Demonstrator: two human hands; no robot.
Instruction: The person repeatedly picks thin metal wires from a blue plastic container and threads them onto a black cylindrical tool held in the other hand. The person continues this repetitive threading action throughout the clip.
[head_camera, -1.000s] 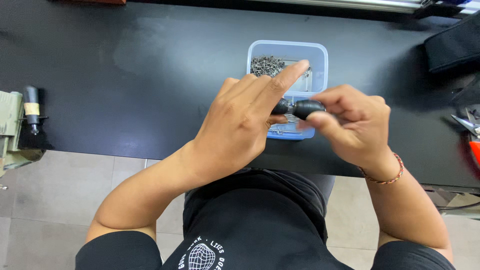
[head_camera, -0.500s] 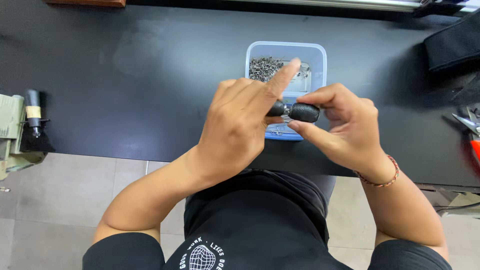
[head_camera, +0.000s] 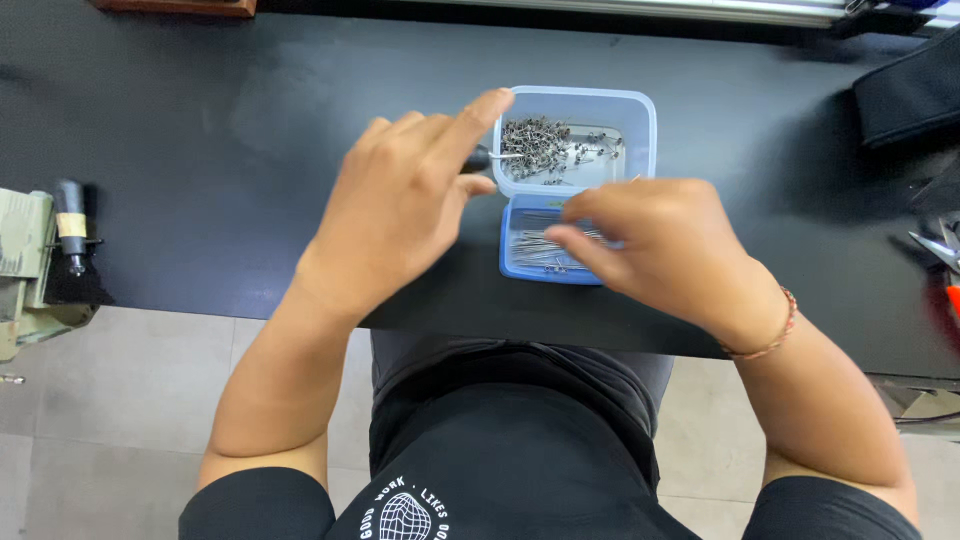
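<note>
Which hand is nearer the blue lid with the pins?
Right. The right hand is over the blue lid, fingertips on it; the left hand sits beside it, up-left.

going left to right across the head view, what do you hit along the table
Grey-green tool at the table's edge → left hand → clear tub of small metal parts → right hand → black pouch

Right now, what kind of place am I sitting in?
Probably a small assembly or repair workbench: a black worktop, a clear tub of tiny metal parts, a blue tray of thin pins, and pliers at the right edge.
</note>
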